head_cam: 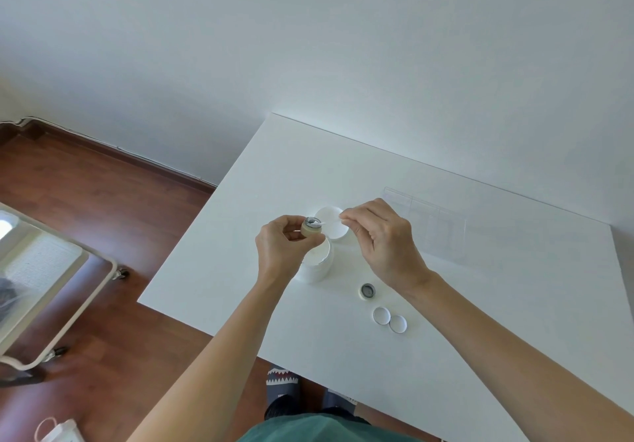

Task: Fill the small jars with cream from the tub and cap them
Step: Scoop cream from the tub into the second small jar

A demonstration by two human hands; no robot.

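My left hand (284, 246) holds a small beige jar (311, 227) tilted above the open white cream tub (317, 263). My right hand (380, 239) pinches a thin white spatula (331, 223) whose tip reaches into the jar's mouth, where white cream shows. The tub's white lid (334, 227) lies flat just behind the tub. A second small jar (367, 291) stands open on the table to the right of the tub. Two small white caps (381, 315) (398, 324) lie side by side in front of it.
The white table (480, 304) stands against a white wall. A clear plastic box (432, 225) sits behind my right hand. To the left, over the wooden floor, stands a wheeled cart (51, 287). A paper bag (58, 431) lies at the bottom left.
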